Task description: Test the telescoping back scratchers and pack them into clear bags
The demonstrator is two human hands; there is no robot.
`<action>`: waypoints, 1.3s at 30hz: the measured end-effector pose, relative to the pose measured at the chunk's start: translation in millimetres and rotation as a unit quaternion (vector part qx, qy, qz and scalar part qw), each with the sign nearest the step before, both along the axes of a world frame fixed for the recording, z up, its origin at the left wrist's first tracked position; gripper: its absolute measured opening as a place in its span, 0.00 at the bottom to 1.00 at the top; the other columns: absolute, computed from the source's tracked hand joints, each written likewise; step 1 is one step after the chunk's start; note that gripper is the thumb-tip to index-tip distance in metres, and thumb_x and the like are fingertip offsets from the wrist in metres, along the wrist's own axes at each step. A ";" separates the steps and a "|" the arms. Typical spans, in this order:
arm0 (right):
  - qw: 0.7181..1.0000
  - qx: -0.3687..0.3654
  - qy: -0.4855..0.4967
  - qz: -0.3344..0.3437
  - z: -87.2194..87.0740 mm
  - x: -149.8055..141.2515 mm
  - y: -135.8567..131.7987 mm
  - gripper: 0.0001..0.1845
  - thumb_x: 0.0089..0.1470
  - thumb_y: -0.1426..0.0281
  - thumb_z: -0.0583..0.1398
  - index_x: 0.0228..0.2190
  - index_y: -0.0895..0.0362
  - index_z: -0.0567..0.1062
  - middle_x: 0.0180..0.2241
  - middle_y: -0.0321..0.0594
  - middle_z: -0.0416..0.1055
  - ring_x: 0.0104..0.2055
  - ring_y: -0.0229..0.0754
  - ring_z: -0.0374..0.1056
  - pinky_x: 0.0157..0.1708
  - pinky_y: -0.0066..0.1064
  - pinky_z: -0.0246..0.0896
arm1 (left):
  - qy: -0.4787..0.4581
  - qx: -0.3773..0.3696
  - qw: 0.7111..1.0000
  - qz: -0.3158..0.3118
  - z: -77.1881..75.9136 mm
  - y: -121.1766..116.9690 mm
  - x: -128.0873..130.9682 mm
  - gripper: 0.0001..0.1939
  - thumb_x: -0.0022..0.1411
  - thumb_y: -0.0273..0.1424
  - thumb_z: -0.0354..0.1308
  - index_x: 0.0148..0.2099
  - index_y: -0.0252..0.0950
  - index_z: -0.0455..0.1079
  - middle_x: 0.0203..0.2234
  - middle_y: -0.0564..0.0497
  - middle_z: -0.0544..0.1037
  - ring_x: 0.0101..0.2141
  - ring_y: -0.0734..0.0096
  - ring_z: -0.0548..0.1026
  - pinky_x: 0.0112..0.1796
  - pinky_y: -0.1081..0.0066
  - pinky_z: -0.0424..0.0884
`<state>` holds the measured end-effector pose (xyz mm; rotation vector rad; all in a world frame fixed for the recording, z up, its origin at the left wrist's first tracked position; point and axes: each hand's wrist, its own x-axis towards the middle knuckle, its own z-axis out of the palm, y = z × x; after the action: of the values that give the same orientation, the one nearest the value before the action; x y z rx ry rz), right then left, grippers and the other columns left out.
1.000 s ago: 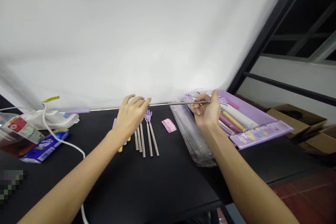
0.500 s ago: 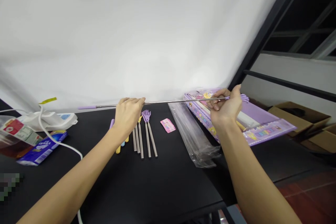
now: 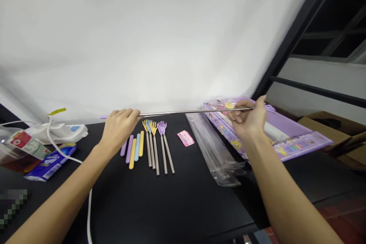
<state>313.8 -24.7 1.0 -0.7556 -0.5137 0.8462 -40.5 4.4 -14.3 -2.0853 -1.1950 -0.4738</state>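
Note:
An extended telescopic back scratcher [image 3: 177,112] spans level between my two hands, its purple claw at the right and its purple handle end at the left. My left hand [image 3: 120,126] is closed around the rod near the handle. My right hand [image 3: 251,118] is closed on the rod close to the claw, thumb raised. Below, on the black table, lie several short back scratchers [image 3: 154,141] with purple, yellow and blue claws and bare metal ends. Beside them are several loose purple, yellow and blue handle sleeves [image 3: 132,153]. A small pink card [image 3: 185,138] lies to their right.
Clear plastic sleeves [image 3: 213,152] lie right of the card, against a purple display box [image 3: 305,139] with packed items. At the left are a white power strip [image 3: 73,131] with a cable, a blue packet [image 3: 51,162] and a drink container [image 3: 21,145]. Cardboard boxes [image 3: 328,126] stand far right.
My left hand has slid left along the rod toward the handle, uncovering the loose sleeves and more claws. My right hand keeps its hold near the claw. The view has shifted slightly.

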 end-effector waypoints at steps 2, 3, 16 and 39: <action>1.000 -0.016 0.009 0.005 -2.2 3.8 2.4 0.39 0.68 0.52 0.39 0.13 0.56 0.65 0.08 0.34 0.54 0.09 0.31 0.45 0.12 0.26 0.45 | 0.023 0.000 1.000 0.008 -1.5 1.3 -11.7 0.14 0.72 0.33 0.49 0.42 0.34 0.74 0.30 0.44 0.80 0.31 0.57 0.79 0.31 0.64 0.66; 1.000 -0.024 0.013 0.004 -3.8 1.4 3.5 0.39 0.68 0.52 0.39 0.13 0.56 0.65 0.09 0.34 0.55 0.09 0.31 0.46 0.12 0.26 0.45 | 0.033 -0.004 0.999 0.001 -2.0 0.7 -13.3 0.13 0.72 0.33 0.49 0.42 0.34 0.73 0.30 0.45 0.80 0.31 0.58 0.78 0.30 0.65 0.65; 0.984 0.018 -0.080 0.161 -13.6 -50.8 -2.5 0.35 0.57 0.40 0.54 0.17 0.58 0.70 0.10 0.32 0.57 0.10 0.29 0.46 0.13 0.24 0.44 | -0.046 -0.016 0.974 -0.222 3.2 -20.3 47.7 0.13 0.74 0.33 0.47 0.54 0.33 0.65 0.36 0.46 0.80 0.33 0.66 0.78 0.33 0.69 0.70; 0.957 -0.019 -0.140 0.252 -17.0 -87.7 -5.5 0.22 0.43 0.54 0.71 0.28 0.57 0.73 0.17 0.27 0.64 0.15 0.28 0.53 0.15 0.22 0.49 | -0.146 -0.253 0.931 -0.218 21.6 -16.9 60.2 0.13 0.73 0.37 0.47 0.46 0.37 0.69 0.29 0.51 0.78 0.27 0.68 0.75 0.28 0.72 0.67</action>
<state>226.1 -30.2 -16.0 -0.7969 -0.9731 1.2307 19.7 -12.5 7.3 -2.8320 -1.0895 -0.7647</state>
